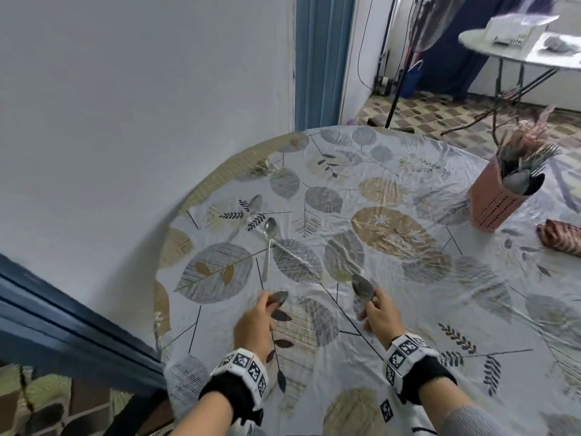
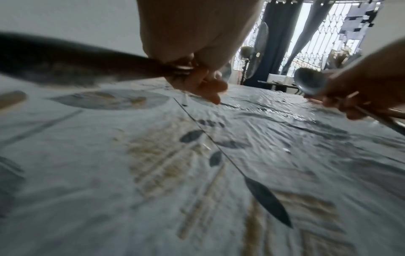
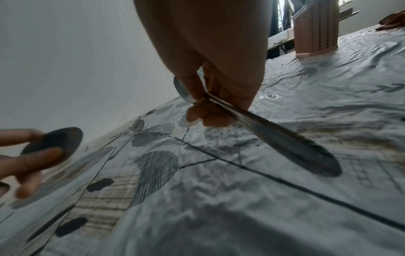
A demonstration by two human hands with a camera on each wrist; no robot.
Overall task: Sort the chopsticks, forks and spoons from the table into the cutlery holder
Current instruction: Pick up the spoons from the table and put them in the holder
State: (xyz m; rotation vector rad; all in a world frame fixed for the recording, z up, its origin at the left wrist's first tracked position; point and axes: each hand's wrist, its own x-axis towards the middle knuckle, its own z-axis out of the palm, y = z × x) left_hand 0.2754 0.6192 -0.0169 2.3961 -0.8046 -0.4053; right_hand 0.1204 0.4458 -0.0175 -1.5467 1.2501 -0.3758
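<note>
I had a spoon in each hand. My left hand (image 1: 255, 317) gripped the left spoon (image 1: 279, 298) near its neck, the bowl sticking out past my fingers and the handle running back under my palm; the left wrist view showed that handle as a dark blur sweeping off to the side. My right hand (image 1: 379, 313) pinched the right spoon (image 1: 362, 286) the same way, bowl up and forward, handle trailing back toward my wrist, as the right wrist view made plain. Both were lifted clear of the counter (image 1: 393, 325) and its leaf-printed cloth.

As for progress, I judged the job mostly done. The pink cutlery holder (image 1: 495, 202) stood at the far right of the counter, well apart from my hands, and it was already packed: fork tines and spoon bowls showed above its rim. I could not make out chopsticks in it for certain. One loose spoon (image 1: 268, 247) lay on the cloth ahead of my left hand, bowl pointing away from me, and what looked like another small spoon (image 1: 254, 202) lay just beyond it, though it blended into the leaf pattern. So the two I held had yet to go in, and those on the cloth were left to fetch.

I could read no brand or writing anywhere; the wrist bands (image 1: 242, 369) carried only black-and-white square marker patterns.
</note>
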